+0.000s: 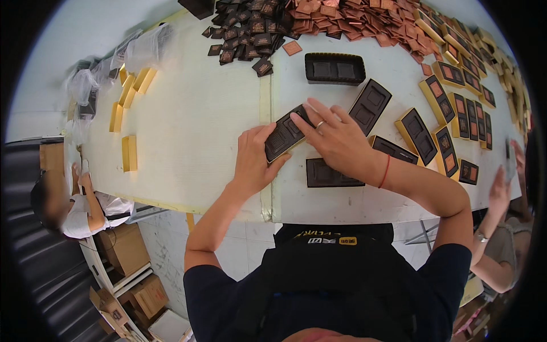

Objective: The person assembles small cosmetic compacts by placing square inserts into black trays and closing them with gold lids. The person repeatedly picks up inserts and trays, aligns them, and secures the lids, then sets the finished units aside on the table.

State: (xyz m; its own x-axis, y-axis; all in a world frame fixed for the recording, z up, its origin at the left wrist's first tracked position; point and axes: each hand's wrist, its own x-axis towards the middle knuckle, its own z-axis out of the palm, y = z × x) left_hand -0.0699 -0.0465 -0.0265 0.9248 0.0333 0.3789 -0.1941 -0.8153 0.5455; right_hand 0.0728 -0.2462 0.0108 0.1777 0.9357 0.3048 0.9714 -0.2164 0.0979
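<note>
White and yellow lettering [323,241] on black cloth [370,235], unreadable print [257,27] on dark packets [262,40]

The left hand [254,157] grips a gold-sided rectangular box with a black moulded insert [283,137], slanted over the pale counter [199,114]; the ringed right hand [342,137] touches its upper right end. Beyond stands a black scalloped-rim plastic tray [335,69], near heaped black square packets [242,31] and copper-coloured square packets [353,21].
</note>
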